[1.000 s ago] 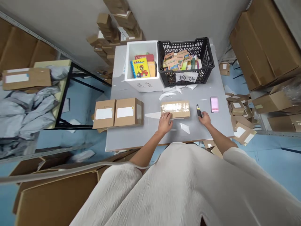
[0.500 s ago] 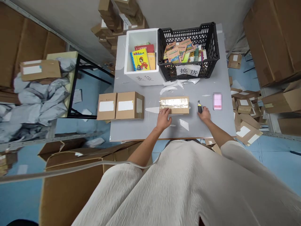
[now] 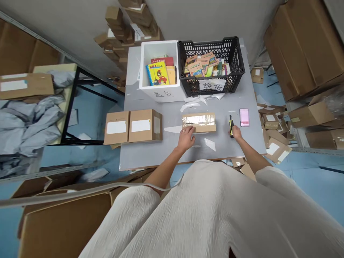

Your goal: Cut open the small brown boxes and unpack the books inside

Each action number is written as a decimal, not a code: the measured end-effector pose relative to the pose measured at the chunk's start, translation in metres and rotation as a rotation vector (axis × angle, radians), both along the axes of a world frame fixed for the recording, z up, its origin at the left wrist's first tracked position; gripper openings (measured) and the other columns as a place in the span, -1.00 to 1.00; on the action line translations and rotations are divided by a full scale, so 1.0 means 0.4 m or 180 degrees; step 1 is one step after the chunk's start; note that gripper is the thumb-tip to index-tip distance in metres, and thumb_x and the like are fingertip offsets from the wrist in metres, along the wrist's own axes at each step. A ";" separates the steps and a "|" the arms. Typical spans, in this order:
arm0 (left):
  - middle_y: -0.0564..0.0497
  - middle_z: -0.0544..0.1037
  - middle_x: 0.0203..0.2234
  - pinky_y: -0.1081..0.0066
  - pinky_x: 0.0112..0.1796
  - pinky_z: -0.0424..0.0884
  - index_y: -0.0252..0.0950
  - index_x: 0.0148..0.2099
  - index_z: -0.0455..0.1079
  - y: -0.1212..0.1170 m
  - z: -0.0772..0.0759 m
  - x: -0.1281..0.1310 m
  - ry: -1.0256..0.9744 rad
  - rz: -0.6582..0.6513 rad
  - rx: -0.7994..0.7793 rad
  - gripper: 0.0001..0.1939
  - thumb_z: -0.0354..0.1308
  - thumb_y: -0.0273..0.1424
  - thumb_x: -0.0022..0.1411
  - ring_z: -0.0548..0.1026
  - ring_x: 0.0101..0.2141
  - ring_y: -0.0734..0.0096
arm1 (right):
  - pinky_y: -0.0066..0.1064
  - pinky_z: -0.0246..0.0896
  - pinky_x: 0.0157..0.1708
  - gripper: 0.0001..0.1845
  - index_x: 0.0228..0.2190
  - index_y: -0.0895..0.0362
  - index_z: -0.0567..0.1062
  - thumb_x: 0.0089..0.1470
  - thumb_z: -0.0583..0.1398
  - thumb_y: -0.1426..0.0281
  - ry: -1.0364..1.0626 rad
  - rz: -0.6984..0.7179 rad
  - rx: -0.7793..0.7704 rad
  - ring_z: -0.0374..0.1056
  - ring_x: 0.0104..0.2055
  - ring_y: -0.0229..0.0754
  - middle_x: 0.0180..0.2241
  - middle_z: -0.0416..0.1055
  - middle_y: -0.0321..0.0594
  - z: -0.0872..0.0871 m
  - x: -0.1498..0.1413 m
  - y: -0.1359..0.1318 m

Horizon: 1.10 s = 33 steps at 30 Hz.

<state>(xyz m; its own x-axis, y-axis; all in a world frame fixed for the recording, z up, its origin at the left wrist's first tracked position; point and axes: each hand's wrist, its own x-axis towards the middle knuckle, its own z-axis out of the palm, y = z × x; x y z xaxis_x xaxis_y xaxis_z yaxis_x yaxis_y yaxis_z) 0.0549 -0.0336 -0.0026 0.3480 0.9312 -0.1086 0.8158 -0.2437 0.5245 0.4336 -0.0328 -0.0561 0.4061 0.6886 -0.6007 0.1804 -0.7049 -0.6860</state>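
A small cardboard box (image 3: pixel 199 123) wrapped in shiny clear tape lies on the grey table (image 3: pixel 145 156). My left hand (image 3: pixel 186 138) rests its fingers on the near left corner of this box, thumb held apart, not wrapped around it. To the right of the box, my right hand (image 3: pixel 237 132) is closed on a black and yellow utility knife (image 3: pixel 231 126), which points away from me. The palm hides part of my grip. A phone with a pink screen (image 3: pixel 244 117) lies just beyond and right of that hand.
Two labelled cardboard boxes (image 3: pixel 141 125) stand at the table's left. Behind are a white foam box (image 3: pixel 161 94) and a black plastic crate (image 3: pixel 215 77), both with books. Paper scraps (image 3: pixel 210 144) lie about. Grey parcels (image 3: pixel 34 118) fill a shelf at left; a cable (image 3: pixel 88 187) crosses low.
My right hand has turned the utility knife, so that its yellow side shows, and shifted it slightly right. My left hand stays on the box. The view has tilted and swung back.
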 end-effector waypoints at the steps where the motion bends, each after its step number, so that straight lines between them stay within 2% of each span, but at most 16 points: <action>1: -0.24 0.50 0.40 -0.19 0.47 0.24 -0.18 0.46 0.44 0.001 -0.001 -0.003 -0.0019 -0.0035 0.0000 -0.29 0.17 -0.43 0.27 0.39 0.43 -0.20 | -0.38 0.47 -0.41 -0.75 -0.28 0.02 0.42 0.38 0.08 0.16 0.0148 -0.0148 0.0109 0.53 -0.42 -0.13 -0.45 0.49 -0.29 0.013 0.002 0.002; 5: -0.24 0.47 0.44 -0.18 0.48 0.22 -0.19 0.46 0.44 -0.001 -0.006 -0.010 -0.0154 -0.0131 0.0022 -0.30 0.14 -0.47 0.28 0.37 0.45 -0.16 | -0.48 0.32 -0.55 -0.64 -0.28 0.00 0.37 0.41 0.15 0.00 0.0179 -0.0324 0.0597 0.43 -0.49 -0.22 -0.46 0.43 -0.34 0.077 -0.002 0.029; 9: -0.24 0.44 0.47 -0.19 0.49 0.21 -0.20 0.46 0.44 -0.013 -0.012 -0.013 -0.0347 -0.0226 0.0087 -0.29 0.13 -0.50 0.27 0.33 0.49 -0.15 | -0.46 0.35 -0.51 -0.48 -0.10 0.03 0.48 0.32 0.28 -0.17 -0.0014 0.0166 0.1113 0.43 -0.47 -0.24 -0.37 0.51 -0.31 0.167 -0.044 0.067; 11: -0.25 0.42 0.48 -0.20 0.49 0.22 -0.20 0.46 0.44 -0.018 -0.013 -0.015 -0.0432 -0.0296 0.0156 -0.28 0.14 -0.51 0.27 0.31 0.50 -0.16 | -0.39 0.45 -0.40 -0.37 0.01 0.05 0.54 0.30 0.29 -0.23 -0.0146 0.0693 0.1360 0.48 -0.41 -0.20 -0.30 0.57 -0.26 0.221 -0.083 0.086; 13: -0.24 0.42 0.47 -0.19 0.49 0.24 -0.19 0.45 0.44 -0.019 -0.012 -0.016 -0.0486 -0.0345 0.0238 -0.30 0.14 -0.52 0.28 0.30 0.50 -0.14 | -0.28 0.55 -0.22 -0.34 0.10 0.08 0.59 0.37 0.24 -0.21 -0.0416 0.1442 0.1522 0.56 -0.29 -0.12 -0.20 0.65 -0.16 0.278 -0.131 0.102; 16: -0.22 0.46 0.44 -0.14 0.49 0.27 -0.18 0.42 0.47 -0.017 -0.004 -0.019 -0.0487 -0.0411 0.0374 -0.36 0.09 -0.53 0.34 0.32 0.49 -0.06 | -0.11 0.52 0.17 -0.48 0.20 0.08 0.63 0.50 0.16 0.02 -0.1195 0.2769 0.1598 0.62 0.08 0.06 0.09 0.70 -0.03 0.352 -0.216 0.124; 18: -0.25 0.47 0.44 -0.11 0.49 0.27 -0.23 0.41 0.47 -0.016 0.003 -0.024 -0.0403 -0.0348 0.0462 -0.40 0.07 -0.53 0.38 0.33 0.50 -0.06 | -0.10 0.44 0.28 -0.53 0.25 0.07 0.62 0.53 0.12 0.17 -0.1711 0.3407 0.1369 0.57 0.24 0.10 0.23 0.65 -0.02 0.386 -0.274 0.137; 21: -0.32 0.44 0.46 -0.09 0.49 0.24 -0.31 0.46 0.43 -0.023 0.008 -0.038 -0.0215 -0.0195 0.0488 -0.39 0.06 -0.51 0.41 0.31 0.52 -0.08 | -0.17 0.42 0.27 -0.51 0.32 0.07 0.59 0.54 0.10 0.26 -0.2237 0.3973 0.0973 0.52 0.32 0.09 0.31 0.61 -0.03 0.415 -0.352 0.151; 25: -0.28 0.32 0.57 -0.06 0.54 0.15 -0.31 0.55 0.33 -0.038 0.001 -0.057 -0.0132 -0.0351 0.0399 -0.28 0.09 -0.50 0.36 0.22 0.58 -0.03 | -0.25 0.40 0.20 -0.51 0.34 0.06 0.58 0.56 0.09 0.28 -0.2661 0.4360 0.0633 0.54 0.28 0.07 0.27 0.62 -0.03 0.431 -0.423 0.161; 28: -0.26 0.27 0.60 -0.05 0.56 0.09 -0.33 0.56 0.32 -0.040 -0.005 -0.065 -0.0140 -0.0448 0.0355 -0.25 0.10 -0.50 0.35 0.17 0.61 0.02 | -0.27 0.38 0.15 -0.52 0.33 0.05 0.58 0.57 0.07 0.28 -0.2859 0.4512 0.0467 0.54 0.25 0.07 0.24 0.63 -0.02 0.445 -0.452 0.162; 33: -0.25 0.30 0.59 -0.02 0.55 0.11 -0.35 0.55 0.35 -0.030 -0.004 -0.071 -0.0137 -0.0496 0.0334 -0.28 0.05 -0.51 0.37 0.17 0.61 0.08 | -0.28 0.36 0.13 -0.52 0.33 0.07 0.56 0.58 0.04 0.30 -0.3006 0.4511 0.0317 0.54 0.25 0.06 0.25 0.63 -0.02 0.461 -0.472 0.160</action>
